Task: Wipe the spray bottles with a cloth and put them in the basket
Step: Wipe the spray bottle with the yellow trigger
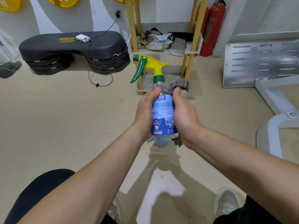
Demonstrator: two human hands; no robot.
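The bottle (162, 113) was held upright above the floor (64, 126), between both hands. Left hand (145, 113) gripped its side; right hand (182, 115) pressed the cloth (181, 84) against it, fingers curled round both.

The beige floor (64, 118) carries stacked black step platforms (72, 46) at left, a yellow-posted shelf rack (163, 51) just beside them, red fire extinguishers (215, 26) behind it, and a white metal frame (275, 101) at right.

Upright blue-labelled spray bottle (162, 113), yellow-green trigger (139, 70), grey cloth (182, 84) wrapped behind
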